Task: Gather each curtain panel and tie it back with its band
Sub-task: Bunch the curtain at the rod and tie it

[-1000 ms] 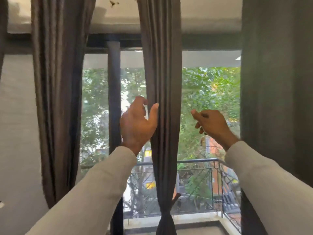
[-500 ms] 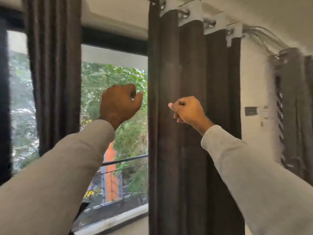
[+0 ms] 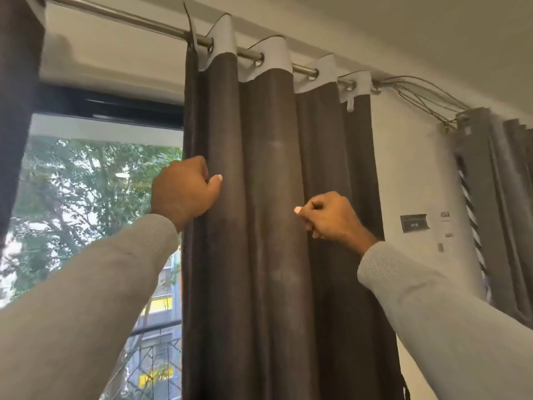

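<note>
A dark brown curtain panel (image 3: 268,226) with a white top hem hangs in folds from a metal rod (image 3: 121,17), right of the window. My left hand (image 3: 184,192) grips the panel's left edge at about mid height, thumb pressed on the front of the fold. My right hand (image 3: 328,216) pinches a fold further right on the same panel, fingers curled. A thin dark strip, perhaps a band, hangs at the panel's lower right edge (image 3: 405,388). Another dark panel (image 3: 17,111) hangs at the far left.
The window (image 3: 95,197) shows trees and a balcony railing outside. A white wall (image 3: 415,180) with a small dark plate (image 3: 414,223) lies right of the panel. Wires (image 3: 418,93) run from the rod end toward a grey curtain (image 3: 496,212) at the far right.
The view swung right and up from the middle panel to the right-hand panel. My left hand moved from open air onto the panel's left edge; my right hand took hold of a fold.
</note>
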The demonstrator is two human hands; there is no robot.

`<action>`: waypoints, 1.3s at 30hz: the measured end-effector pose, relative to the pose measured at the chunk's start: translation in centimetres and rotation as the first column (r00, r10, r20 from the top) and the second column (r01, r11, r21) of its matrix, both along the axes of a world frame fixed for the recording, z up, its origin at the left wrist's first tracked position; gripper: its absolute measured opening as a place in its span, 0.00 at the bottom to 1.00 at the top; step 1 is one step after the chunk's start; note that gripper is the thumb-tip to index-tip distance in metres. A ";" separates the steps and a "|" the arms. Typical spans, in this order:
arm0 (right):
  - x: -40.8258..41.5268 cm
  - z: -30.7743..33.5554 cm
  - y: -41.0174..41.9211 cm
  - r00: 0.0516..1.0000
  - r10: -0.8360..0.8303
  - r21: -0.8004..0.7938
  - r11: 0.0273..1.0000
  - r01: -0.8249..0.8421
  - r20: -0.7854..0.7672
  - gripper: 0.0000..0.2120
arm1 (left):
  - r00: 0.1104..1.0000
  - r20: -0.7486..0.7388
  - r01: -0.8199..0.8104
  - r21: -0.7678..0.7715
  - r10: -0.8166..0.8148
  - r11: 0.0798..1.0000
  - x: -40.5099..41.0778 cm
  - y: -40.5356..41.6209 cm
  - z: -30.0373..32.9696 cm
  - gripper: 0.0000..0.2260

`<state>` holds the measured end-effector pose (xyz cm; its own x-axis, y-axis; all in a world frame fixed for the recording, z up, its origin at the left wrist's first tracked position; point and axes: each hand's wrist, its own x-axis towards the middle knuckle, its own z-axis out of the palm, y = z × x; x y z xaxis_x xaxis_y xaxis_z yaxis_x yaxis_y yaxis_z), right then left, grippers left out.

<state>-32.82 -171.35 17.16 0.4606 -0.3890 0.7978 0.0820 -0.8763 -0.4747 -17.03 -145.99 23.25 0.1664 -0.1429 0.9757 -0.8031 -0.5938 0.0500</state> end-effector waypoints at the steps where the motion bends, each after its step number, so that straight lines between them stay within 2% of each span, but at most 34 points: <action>1: 0.9 0.2 -0.9 1.000 -0.002 0.001 1.000 0.002 0.000 0.16 | 1.000 -0.006 -0.030 -0.023 0.030 0.999 0.6 -0.8 0.5 0.17; 2: 1.9 0.3 -1.8 1.000 -0.014 -0.003 1.000 0.015 0.003 0.15 | 0.999 -0.022 -0.047 -0.050 0.046 0.998 1.3 -1.5 0.9 0.21; 5: 5.3 1.0 -3.8 0.998 -0.047 -0.030 0.998 0.048 0.030 0.10 | 0.989 -0.112 -0.108 -0.094 0.097 0.990 4.1 -3.2 1.5 0.45; 7: 7.8 1.7 -5.0 0.996 -0.070 -0.026 0.997 0.072 0.062 0.11 | 0.976 -0.189 -0.126 -0.081 0.109 0.989 6.3 -4.3 1.6 0.53; 9: 10.4 2.4 -6.0 0.986 -0.109 -0.020 0.993 0.113 0.122 0.18 | 0.963 -0.255 -0.102 -0.060 0.084 0.993 8.5 -5.1 1.7 0.47; 12: 14.1 4.1 -7.5 0.961 -0.158 -0.005 0.987 0.163 0.226 0.31 | 0.957 -0.258 -0.147 -0.030 0.134 0.989 12.2 -4.7 2.7 0.23; 14: 16.0 5.4 -8.1 0.948 -0.189 0.031 0.982 0.188 0.255 0.40 | 0.955 -0.274 -0.142 -0.080 0.115 0.987 13.8 -3.3 3.3 0.14; 18: 19.5 8.3 -8.4 0.916 -0.262 0.133 0.964 0.231 0.305 0.48 | 0.942 -0.328 -0.129 -0.154 0.072 0.980 16.2 -1.2 4.4 0.14; 20: 21.0 9.5 -8.5 0.893 -0.303 0.197 0.948 0.248 0.332 0.48 | 0.935 -0.350 -0.123 -0.166 0.058 0.978 16.9 -1.1 4.8 0.14; 22: 21.9 10.6 -8.6 0.879 -0.311 0.251 0.940 0.230 0.361 0.44 | 0.933 -0.359 -0.091 -0.183 0.019 0.979 17.1 -1.3 5.1 0.13; 24: 22.5 11.2 -8.5 0.894 -0.211 0.216 0.967 0.133 0.396 0.30 | 0.933 -0.358 -0.030 -0.206 -0.047 0.978 16.7 -1.9 5.3 0.12; 25: 22.7 11.4 -8.1 0.891 -0.156 0.158 0.983 0.096 0.426 0.22 | 0.930 -0.358 0.000 -0.216 -0.079 0.976 16.3 -2.3 5.4 0.12; 26: 22.9 11.3 -7.6 0.879 -0.109 0.086 0.993 0.078 0.464 0.17 | 0.927 -0.357 0.038 -0.226 -0.120 0.973 15.8 -2.9 5.4 0.13; 28: 23.4 11.2 -6.1 0.858 -0.033 -0.056 0.996 0.072 0.513 0.19 | 0.917 -0.348 0.113 -0.241 -0.194 0.964 14.8 -3.9 5.2 0.15; 31: 23.1 11.5 -4.1 0.893 0.049 -0.187 0.981 0.041 0.448 0.21 | 0.903 -0.320 0.193 -0.294 -0.286 0.936 12.7 -5.8 5.4 0.16; 33: 22.4 11.9 -2.8 0.922 0.115 -0.272 0.962 -0.011 0.369 0.23 | 0.859 -0.313 0.285 -0.363 -0.405 0.887 11.2 -6.9 6.0 0.19; 36: 23.0 12.9 -2.4 0.951 0.288 -0.344 0.910 -0.233 0.117 0.25 | 0.779 -0.311 0.400 -0.422 -0.544 0.814 9.0 -8.8 7.0 0.27; 37: 23.2 13.1 -2.7 0.925 0.379 -0.337 0.877 -0.344 0.041 0.27 | 0.773 -0.305 0.416 -0.419 -0.556 0.807 8.5 -9.3 7.2 0.26; 39: 22.9 13.0 -3.7 0.795 0.606 -0.261 0.765 -0.589 -0.021 0.28 | 0.803 -0.297 0.378 -0.416 -0.517 0.827 7.9 -10.3 7.5 0.22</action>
<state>-9.96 -175.07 30.12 0.4818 0.1571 0.8621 0.6492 -0.7247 -0.2308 -9.15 -156.27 30.73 0.5286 0.0125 0.8488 -0.8466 -0.0652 0.5282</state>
